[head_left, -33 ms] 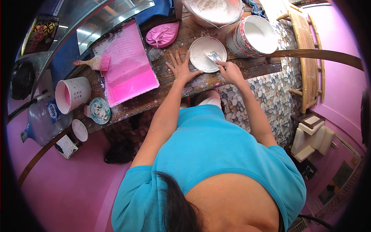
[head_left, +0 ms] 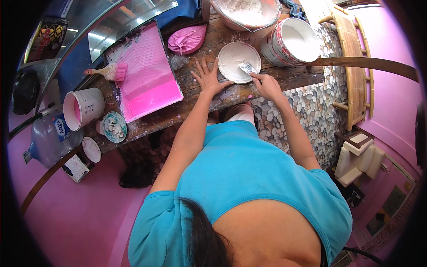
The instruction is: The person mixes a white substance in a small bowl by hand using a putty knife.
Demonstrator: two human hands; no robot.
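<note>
My right hand (head_left: pixel 265 86) grips a putty knife (head_left: pixel 248 68), its blade down on a round white lid (head_left: pixel 229 62) smeared with a pale paste, at the bench's near edge. My left hand (head_left: pixel 209 81) rests palm down on the wooden bench (head_left: pixel 192 103) with fingers spread, just left of the lid, thumb by its rim. A paint-streaked bucket (head_left: pixel 275 44) of white material stands to the lid's right, and a larger tub (head_left: pixel 244 11) of powdery stuff sits behind it.
On the left are a pink paint tray (head_left: pixel 149 95), a brush (head_left: pixel 109 72), a white pail (head_left: pixel 89 107), a small dish (head_left: pixel 114 127) and a plastic jug (head_left: pixel 49 140). A pink bag (head_left: pixel 187 40) lies behind. A bamboo bench (head_left: pixel 356 71) stands right.
The putty knife and my right hand have shifted very slightly rightward and down on the lid. My left hand has stayed in place.
</note>
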